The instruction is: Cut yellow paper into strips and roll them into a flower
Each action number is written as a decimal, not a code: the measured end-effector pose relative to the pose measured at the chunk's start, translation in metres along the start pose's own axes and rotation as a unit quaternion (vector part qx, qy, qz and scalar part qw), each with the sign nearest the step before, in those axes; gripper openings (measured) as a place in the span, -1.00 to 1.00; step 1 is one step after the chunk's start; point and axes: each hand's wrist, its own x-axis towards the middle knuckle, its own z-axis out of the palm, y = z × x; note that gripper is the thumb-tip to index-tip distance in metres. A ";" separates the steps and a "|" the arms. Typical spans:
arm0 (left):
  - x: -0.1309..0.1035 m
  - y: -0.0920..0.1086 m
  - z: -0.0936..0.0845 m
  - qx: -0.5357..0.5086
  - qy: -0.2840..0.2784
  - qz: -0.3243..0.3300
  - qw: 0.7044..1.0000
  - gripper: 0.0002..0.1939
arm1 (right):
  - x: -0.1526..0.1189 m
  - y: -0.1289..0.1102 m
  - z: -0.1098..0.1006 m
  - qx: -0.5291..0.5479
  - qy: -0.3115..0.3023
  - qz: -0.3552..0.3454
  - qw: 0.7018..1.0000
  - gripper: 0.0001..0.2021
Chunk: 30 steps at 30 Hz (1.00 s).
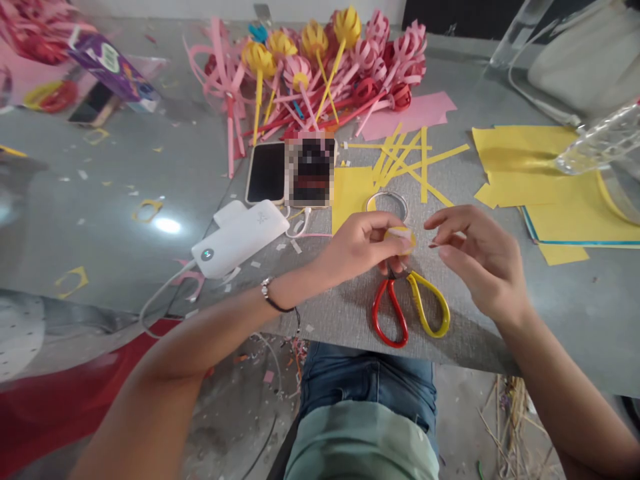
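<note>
My left hand (367,243) pinches a small round yellow paper piece (406,235) with a whitish strip across it, between thumb and fingers. Just to the right, my right hand (477,257) hangs over the table with its fingers curved and apart, nothing visible in them. Below the left fingers lie scissors with one red and one yellow handle (434,313); their blades are mostly hidden by that hand. Behind the left hand rests a thin pale ring (387,200), partly covered by the fingers. A yellow paper sheet (350,190) lies beside it.
Pink, red and yellow paper flowers (313,63) are heaped at the back. Yellow strips (413,160) lie before them. Two phones (269,173) and a white power bank (245,237) with cables sit left. Yellow sheets (525,167) are stacked right, near a clear ridged object (600,137).
</note>
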 end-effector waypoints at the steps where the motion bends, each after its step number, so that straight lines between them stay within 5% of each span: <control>1: 0.000 0.001 0.000 -0.003 0.003 0.000 1.000 -0.87 | 0.001 -0.001 -0.003 -0.038 -0.018 -0.020 0.999 -0.97; 5: -0.001 0.004 -0.001 0.030 0.015 0.008 0.999 -0.91 | 0.006 -0.003 -0.009 -0.174 -0.061 -0.105 0.977 -0.91; 9: 0.000 0.004 -0.003 0.086 0.001 0.012 0.996 -0.91 | 0.006 -0.005 -0.005 -0.195 -0.087 -0.137 0.967 -0.83; 12: 0.001 0.002 -0.005 0.141 -0.027 0.032 0.989 -0.90 | 0.002 -0.003 0.000 -0.128 -0.096 -0.062 0.985 -0.77; 18: 0.002 -0.004 -0.005 0.179 -0.041 0.040 0.982 -0.81 | -0.004 0.010 0.010 0.036 -0.019 0.104 0.994 -0.61; 24: 0.010 -0.008 -0.008 0.105 0.033 0.096 0.989 -0.61 | 0.000 0.008 0.008 0.118 0.046 0.145 0.981 -0.55; 30: 0.006 -0.007 -0.006 0.073 -0.021 0.049 0.996 -0.72 | 0.000 0.008 0.008 0.153 0.074 0.128 0.977 -0.52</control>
